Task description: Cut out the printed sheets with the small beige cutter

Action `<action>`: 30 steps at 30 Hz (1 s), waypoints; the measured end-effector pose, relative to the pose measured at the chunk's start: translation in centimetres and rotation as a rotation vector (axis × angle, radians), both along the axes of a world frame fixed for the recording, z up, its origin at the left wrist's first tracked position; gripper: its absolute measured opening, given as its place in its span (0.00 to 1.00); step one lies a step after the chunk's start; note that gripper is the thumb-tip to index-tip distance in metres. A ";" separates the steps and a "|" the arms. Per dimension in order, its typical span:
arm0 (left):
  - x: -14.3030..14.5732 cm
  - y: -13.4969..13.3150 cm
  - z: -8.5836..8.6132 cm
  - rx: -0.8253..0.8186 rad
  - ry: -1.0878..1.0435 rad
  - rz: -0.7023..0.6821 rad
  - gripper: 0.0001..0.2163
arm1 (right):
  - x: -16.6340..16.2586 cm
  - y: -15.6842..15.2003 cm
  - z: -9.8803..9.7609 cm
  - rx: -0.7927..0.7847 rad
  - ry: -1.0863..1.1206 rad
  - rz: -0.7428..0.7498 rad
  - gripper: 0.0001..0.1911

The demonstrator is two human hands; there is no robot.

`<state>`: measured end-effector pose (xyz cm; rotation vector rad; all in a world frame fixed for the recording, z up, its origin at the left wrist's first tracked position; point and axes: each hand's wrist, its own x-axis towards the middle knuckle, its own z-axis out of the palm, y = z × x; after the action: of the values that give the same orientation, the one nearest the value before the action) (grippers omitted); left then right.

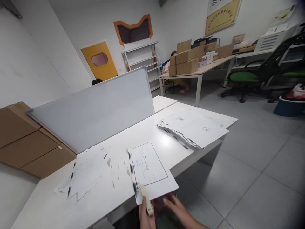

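A small cream stapler (147, 199) is pinched in the left hand (145, 213) at 6 o'clock, nose on the near edge of a printed paper set (150, 170). The right hand (177, 208) is held just beside it, fingers loosely spread, empty, under the overhanging corner. Sheets judged light, floppy, slippery; best gripped at that edge. Fanned papers (83, 173) at 9, another stack (193, 127) at 1, whiteboard (95, 108) behind on the white desk (43, 206).
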<state>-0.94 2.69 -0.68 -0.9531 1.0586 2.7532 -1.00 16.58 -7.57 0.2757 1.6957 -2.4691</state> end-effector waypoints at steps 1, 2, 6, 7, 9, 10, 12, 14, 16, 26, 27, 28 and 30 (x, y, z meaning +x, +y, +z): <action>0.0 0.0 -0.2 -0.016 0.009 -0.021 0.17 | 0.5 -0.8 0.4 -0.053 -0.043 0.111 0.35; 0.0 0.0 -0.4 -0.034 0.009 -0.044 0.19 | 0.9 -1.6 1.0 -0.102 -0.089 0.200 0.35; -0.2 -0.2 -1.6 -0.112 -0.029 -0.115 0.25 | 1.2 -3.8 3.2 -0.200 -0.133 0.329 0.36; -0.2 -0.3 -2.0 -0.124 -0.039 -0.114 0.25 | 1.0 -4.1 3.5 -0.189 -0.124 0.352 0.38; -0.4 -0.6 -2.7 -0.141 -0.056 -0.099 0.25 | 0.5 -4.3 3.7 -0.146 -0.105 0.410 0.42; -0.5 -0.7 -3.1 -0.152 -0.072 -0.087 0.24 | 0.2 -4.3 3.6 -0.124 -0.094 0.432 0.44; -0.6 -0.8 -3.6 -0.172 -0.104 -0.051 0.23 | -0.1 -4.2 3.2 -0.083 -0.061 0.442 0.44; -0.6 -0.5 -3.7 -0.176 -0.128 -0.009 0.20 | -0.2 -4.0 2.7 -0.029 -0.029 0.390 0.42; -0.4 0.1 -3.4 -0.167 -0.127 0.030 0.16 | -0.1 -4.0 2.5 0.012 -0.034 0.330 0.41; 2.3 2.0 -3.7 -0.189 -0.111 0.118 0.10 | 1.2 -4.8 5.4 -0.083 -0.172 0.170 0.39; 2.7 1.9 -4.6 -0.188 -0.113 0.138 0.10 | 1.4 -4.5 5.7 -0.092 -0.157 0.166 0.39; 3.0 1.8 -5.3 -0.188 -0.129 0.160 0.09 | 1.7 -4.2 5.9 -0.114 -0.131 0.165 0.38; 3.5 1.4 -6.5 -0.203 -0.186 0.197 0.08 | 2.4 -3.7 6.3 -0.193 -0.104 0.189 0.35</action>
<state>2.57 4.05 -7.20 -1.3807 1.2936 2.6721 1.37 12.91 -1.30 0.2082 1.3643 -2.4098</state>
